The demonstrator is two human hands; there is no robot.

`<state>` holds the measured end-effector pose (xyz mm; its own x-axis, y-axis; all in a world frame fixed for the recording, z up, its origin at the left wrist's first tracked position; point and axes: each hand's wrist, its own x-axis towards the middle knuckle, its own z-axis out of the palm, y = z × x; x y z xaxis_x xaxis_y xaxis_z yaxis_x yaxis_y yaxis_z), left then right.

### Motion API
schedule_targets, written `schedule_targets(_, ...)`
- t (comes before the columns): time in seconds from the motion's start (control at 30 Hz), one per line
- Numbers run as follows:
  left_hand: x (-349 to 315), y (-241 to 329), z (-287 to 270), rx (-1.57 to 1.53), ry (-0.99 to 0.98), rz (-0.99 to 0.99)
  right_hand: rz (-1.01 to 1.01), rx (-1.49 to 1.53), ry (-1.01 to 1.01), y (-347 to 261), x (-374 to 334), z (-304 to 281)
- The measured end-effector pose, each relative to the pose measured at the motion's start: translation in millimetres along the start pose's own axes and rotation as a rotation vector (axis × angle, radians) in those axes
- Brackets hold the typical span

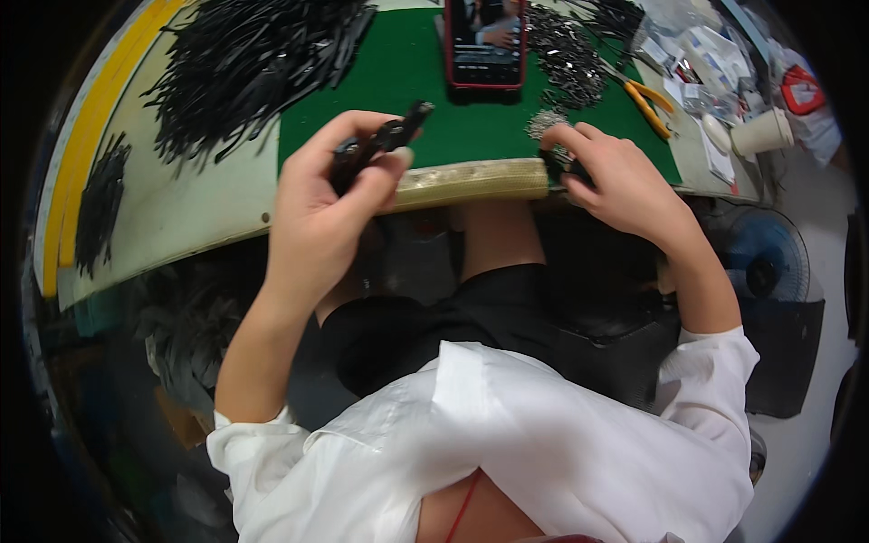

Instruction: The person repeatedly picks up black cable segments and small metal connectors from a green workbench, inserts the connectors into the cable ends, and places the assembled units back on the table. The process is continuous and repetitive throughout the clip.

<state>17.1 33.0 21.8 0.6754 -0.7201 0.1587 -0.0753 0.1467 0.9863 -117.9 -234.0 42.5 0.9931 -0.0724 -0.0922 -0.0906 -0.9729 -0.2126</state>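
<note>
My left hand (317, 195) is raised above the front edge of the green mat, fingers closed around a glossy black item with a metallic tip (389, 140). Blur hides whether it is one piece or a small bundle. My right hand (625, 181) is at the mat's front edge, beside the right end of a yellowish padded roll (480, 179). Its thumb and fingers are curled together near something dark, too small and shadowed to name. Just beyond those fingertips lies a little heap of tiny silvery parts (546, 123).
Black strips (253, 68) form a large pile at far left, with a smaller bunch (101, 199) nearer. A red-cased phone (486, 45) stands on the green mat (407, 72). Shiny metal pieces (566, 63), yellow-handled pliers (647, 104) and a white cup (762, 133) are right.
</note>
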Motion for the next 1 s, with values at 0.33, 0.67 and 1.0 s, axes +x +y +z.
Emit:
schedule_targets(0.33,1,-10,14,0.743,0.14,0.559,-0.038,1.331,-0.045,-57,-6,7)
schedule_targets(0.67,0,-15,19,0.771,0.137,0.6,0.096,1.601,-0.105,-82,1,8)
schedule_targets(1.0,4,-20,12,0.948,0.111,0.739,0.123,1.5,-0.069,-85,6,15)
